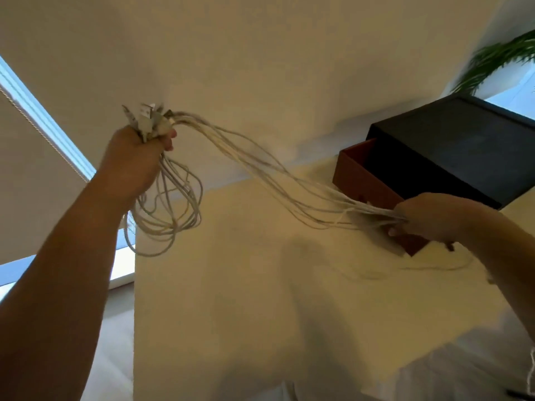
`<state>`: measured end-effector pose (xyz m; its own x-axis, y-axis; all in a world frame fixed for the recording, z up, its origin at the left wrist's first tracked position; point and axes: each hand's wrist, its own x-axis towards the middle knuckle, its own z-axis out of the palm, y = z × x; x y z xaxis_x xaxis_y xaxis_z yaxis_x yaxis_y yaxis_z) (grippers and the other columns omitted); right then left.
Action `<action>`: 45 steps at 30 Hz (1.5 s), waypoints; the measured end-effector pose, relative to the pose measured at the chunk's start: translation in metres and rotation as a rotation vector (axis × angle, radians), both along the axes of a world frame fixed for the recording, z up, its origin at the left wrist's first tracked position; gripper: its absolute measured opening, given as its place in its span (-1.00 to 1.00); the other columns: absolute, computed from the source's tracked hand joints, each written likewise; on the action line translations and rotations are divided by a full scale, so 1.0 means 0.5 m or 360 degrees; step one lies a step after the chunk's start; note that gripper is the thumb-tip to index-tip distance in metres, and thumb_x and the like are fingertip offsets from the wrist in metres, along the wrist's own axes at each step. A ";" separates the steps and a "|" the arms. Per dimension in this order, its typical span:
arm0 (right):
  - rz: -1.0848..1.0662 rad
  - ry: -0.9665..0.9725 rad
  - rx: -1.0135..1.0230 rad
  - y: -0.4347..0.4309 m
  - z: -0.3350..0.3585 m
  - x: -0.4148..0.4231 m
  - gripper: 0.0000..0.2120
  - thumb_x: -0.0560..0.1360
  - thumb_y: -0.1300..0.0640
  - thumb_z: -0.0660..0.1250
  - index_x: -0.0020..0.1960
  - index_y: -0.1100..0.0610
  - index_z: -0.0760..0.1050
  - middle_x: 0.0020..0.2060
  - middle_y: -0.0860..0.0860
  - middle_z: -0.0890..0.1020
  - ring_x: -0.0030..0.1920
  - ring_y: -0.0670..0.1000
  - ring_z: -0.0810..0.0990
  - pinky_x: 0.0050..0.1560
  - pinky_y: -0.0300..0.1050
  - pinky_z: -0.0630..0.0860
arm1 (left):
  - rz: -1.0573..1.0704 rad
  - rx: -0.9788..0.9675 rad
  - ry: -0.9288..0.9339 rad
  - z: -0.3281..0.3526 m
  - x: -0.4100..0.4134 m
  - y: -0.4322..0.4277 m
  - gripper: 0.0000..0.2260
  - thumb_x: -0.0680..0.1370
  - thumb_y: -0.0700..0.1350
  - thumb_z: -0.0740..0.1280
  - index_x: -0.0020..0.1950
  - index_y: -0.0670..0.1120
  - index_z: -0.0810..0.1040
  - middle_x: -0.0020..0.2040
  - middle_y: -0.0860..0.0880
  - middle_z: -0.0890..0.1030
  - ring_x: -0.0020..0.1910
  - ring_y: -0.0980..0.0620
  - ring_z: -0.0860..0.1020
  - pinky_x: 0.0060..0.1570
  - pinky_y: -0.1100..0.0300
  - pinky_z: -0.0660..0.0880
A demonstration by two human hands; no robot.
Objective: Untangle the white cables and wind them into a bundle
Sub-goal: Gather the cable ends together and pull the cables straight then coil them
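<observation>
The thin white cables (pixel 260 166) are in the air above the cream-coloured table top (pixel 260 314), stretched as a loose sheaf between the two hands. The left hand (pixel 136 163) is raised, with its fingers closed firmly around the bunch of white plug ends (pixel 147 118). Several hanging loops (pixel 170 224) fall below this fist. The right hand (pixel 419 218) is lower, just in front of the open brown drawer (pixel 364 180) of the black box (pixel 451 151), and its fingers and thumb are curled around the strands. The step in hand seems to be the next turn of the bundle. To do it well, I think the right hand should let the strands slide through a soft grip, so that they lie parallel and any knot is felt early. Then it should carry them up to the left fist in a loop of the same size as the others. The left fist should not loosen, otherwise the plugs can slip apart.
</observation>
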<state>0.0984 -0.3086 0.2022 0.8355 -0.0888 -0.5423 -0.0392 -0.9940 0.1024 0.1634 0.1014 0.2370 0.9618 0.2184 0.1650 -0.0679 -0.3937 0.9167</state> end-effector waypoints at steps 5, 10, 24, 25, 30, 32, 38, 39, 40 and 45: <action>-0.0023 -0.0172 -0.0069 -0.027 -0.006 -0.007 -0.81 0.56 -0.13 0.23 -0.09 -0.02 0.37 -0.24 -0.07 0.52 -0.21 -0.07 0.52 -0.15 -0.19 0.44 | -0.0196 0.0055 0.0068 -0.029 0.009 -0.065 -0.79 0.60 -0.17 0.26 -0.18 0.08 0.55 -0.28 0.09 0.52 -0.45 0.23 0.36 -0.36 0.27 0.23; 0.0034 -0.0308 0.0123 0.003 -0.030 -0.025 -0.87 0.59 -0.07 0.17 0.00 -0.03 0.40 -0.24 -0.09 0.48 -0.24 -0.09 0.48 -0.15 -0.15 0.48 | -0.0314 0.0211 0.0234 -0.062 0.009 -0.099 -0.79 0.60 -0.07 0.29 -0.24 0.00 0.58 -0.32 0.05 0.46 -0.37 0.11 0.34 -0.33 0.16 0.24; 0.0143 -0.0770 0.0024 -0.008 -0.144 -0.047 -0.77 0.62 -0.04 0.10 0.20 0.03 0.36 -0.03 0.02 0.54 -0.06 0.16 0.60 -0.16 0.01 0.52 | -0.0281 0.0350 0.0520 -0.110 0.006 -0.100 -0.84 0.34 0.05 0.29 -0.24 0.02 0.60 -0.14 -0.03 0.63 0.00 -0.16 0.56 0.16 -0.08 0.42; 0.0157 -0.0617 0.0125 -0.005 -0.190 -0.048 -0.77 0.62 -0.03 0.10 0.21 0.03 0.35 0.03 0.03 0.54 -0.02 0.15 0.59 -0.10 0.01 0.53 | -0.0281 0.0365 0.0536 -0.114 0.004 -0.096 -0.85 0.35 0.05 0.29 -0.23 0.02 0.60 -0.14 -0.02 0.63 0.01 -0.17 0.56 0.16 -0.07 0.42; 0.0098 -0.0090 0.0351 0.006 -0.338 -0.068 -0.77 0.62 0.08 0.13 0.26 0.06 0.33 0.04 0.06 0.53 -0.01 0.09 0.53 -0.04 -0.03 0.47 | -0.0047 0.0372 0.0520 -0.134 0.009 -0.071 -0.83 0.51 -0.15 0.32 -0.26 0.04 0.56 -0.06 -0.14 0.62 -0.21 -0.07 0.50 -0.16 0.11 0.36; 0.0103 -0.0108 0.0372 0.011 -0.350 -0.066 -0.80 0.64 0.06 0.07 0.23 0.09 0.32 -0.10 0.04 0.48 -0.11 0.09 0.47 -0.13 -0.06 0.39 | 0.0044 0.0434 0.0464 -0.140 0.013 -0.062 -0.81 0.53 -0.21 0.28 -0.24 -0.01 0.59 -0.08 -0.17 0.61 -0.30 -0.08 0.45 -0.24 0.12 0.33; 0.0218 -0.0303 0.0298 0.038 -0.301 -0.023 -0.89 0.65 0.08 0.06 0.06 0.05 0.34 -0.35 -0.03 0.43 -0.36 0.03 0.44 -0.32 -0.02 0.43 | -0.0186 0.0944 0.0502 -0.143 0.012 -0.073 -0.67 0.58 -0.04 0.34 0.32 -0.09 0.52 0.23 -0.23 0.57 0.22 -0.24 0.50 0.17 0.03 0.38; 0.0241 -0.0293 0.0286 0.043 -0.287 -0.015 -0.90 0.64 0.09 0.07 0.06 0.05 0.35 -0.34 -0.03 0.45 -0.36 0.03 0.46 -0.31 -0.01 0.46 | -0.0223 0.0957 0.0505 -0.137 0.012 -0.078 -0.65 0.57 -0.02 0.34 0.33 -0.10 0.51 0.25 -0.23 0.56 0.26 -0.24 0.48 0.20 0.03 0.36; 0.0264 -0.0280 0.0292 0.050 -0.270 -0.008 -0.90 0.64 0.10 0.08 0.06 0.04 0.36 -0.33 -0.02 0.47 -0.34 0.03 0.48 -0.30 0.00 0.47 | -0.0245 0.0899 0.0509 -0.132 0.009 -0.085 -0.64 0.56 0.00 0.36 0.32 -0.11 0.52 0.24 -0.23 0.56 0.26 -0.23 0.49 0.21 0.02 0.36; 0.0491 -0.0286 0.0494 0.131 -0.154 0.007 -0.83 0.66 0.04 0.07 0.07 0.05 0.41 -0.28 -0.01 0.47 -0.26 0.04 0.45 -0.39 -0.13 0.25 | -0.0958 0.0297 0.0403 -0.143 -0.042 -0.195 -0.77 0.47 0.03 0.40 0.11 0.20 0.59 0.17 0.16 0.61 0.18 0.25 0.52 0.29 0.32 0.35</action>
<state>0.1018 -0.2431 0.1253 0.8804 0.3220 -0.3482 0.2731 -0.9444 -0.1829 0.1424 0.0037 0.1658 0.9207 -0.3777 -0.0987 -0.1167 -0.5075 0.8537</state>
